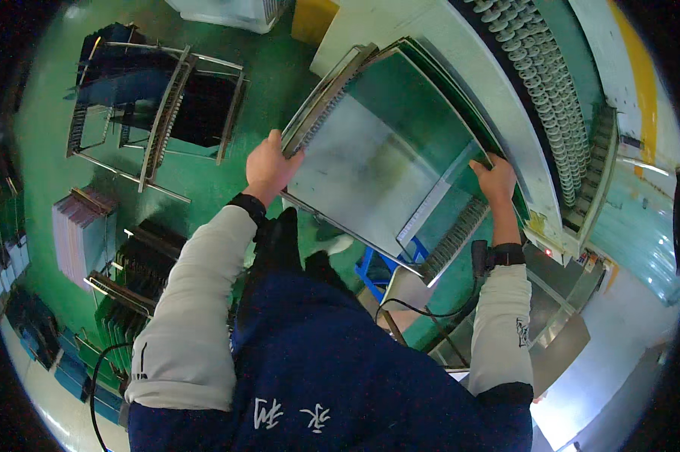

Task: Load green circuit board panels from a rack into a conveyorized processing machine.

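In front of me is a metal rack with a slotted bar (332, 102) on its left and another slotted bar (454, 239) on its right. Thin green panels (449, 87) stand close together along its far right side. Through the rack's frame a pale, cloudy flat surface (355, 162) shows. My left hand (268, 164) is closed around the near end of the left slotted bar. At the right, my right hand (497, 179) has its fingers curled over the edge of the green panels; its palm side is hidden.
A wheel-less metal rack with dark panels (159, 105) stands on the green floor to the left. Nearer are a stack of pale panels (84, 233) and racks of dark boards (140, 260). A conveyor with white rollers (540, 83) runs along the right. A blue stool (378, 271) sits below.
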Demonstrator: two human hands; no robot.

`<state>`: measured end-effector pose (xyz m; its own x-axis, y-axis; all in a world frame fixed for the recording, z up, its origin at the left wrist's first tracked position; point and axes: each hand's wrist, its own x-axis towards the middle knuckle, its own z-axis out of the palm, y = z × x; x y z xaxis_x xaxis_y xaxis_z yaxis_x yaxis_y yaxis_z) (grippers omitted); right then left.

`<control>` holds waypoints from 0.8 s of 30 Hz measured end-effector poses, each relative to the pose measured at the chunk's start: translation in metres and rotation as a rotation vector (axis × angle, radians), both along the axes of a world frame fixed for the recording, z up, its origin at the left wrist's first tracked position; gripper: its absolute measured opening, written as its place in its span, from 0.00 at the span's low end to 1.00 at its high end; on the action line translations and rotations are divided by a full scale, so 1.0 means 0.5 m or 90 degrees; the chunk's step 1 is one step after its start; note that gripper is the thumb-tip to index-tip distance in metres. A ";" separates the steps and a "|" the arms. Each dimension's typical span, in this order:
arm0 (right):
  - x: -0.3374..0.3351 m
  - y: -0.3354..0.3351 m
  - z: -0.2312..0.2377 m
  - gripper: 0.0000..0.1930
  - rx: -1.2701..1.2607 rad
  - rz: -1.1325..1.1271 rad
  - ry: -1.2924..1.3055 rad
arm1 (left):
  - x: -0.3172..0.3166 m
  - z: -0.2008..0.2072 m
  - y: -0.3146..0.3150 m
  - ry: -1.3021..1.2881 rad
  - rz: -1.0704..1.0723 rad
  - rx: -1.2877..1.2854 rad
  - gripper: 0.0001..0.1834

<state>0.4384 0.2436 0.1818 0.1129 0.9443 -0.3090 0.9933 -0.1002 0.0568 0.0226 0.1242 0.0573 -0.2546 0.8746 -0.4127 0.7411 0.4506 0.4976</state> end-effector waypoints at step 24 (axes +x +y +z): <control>0.009 -0.006 -0.004 0.31 -0.010 0.004 0.009 | 0.011 -0.009 -0.016 0.027 0.004 0.007 0.27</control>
<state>0.4430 0.2408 0.1797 0.1022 0.9398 -0.3260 0.9947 -0.0928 0.0443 0.0281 0.1160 0.0530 -0.2766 0.8777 -0.3913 0.7589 0.4493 0.4714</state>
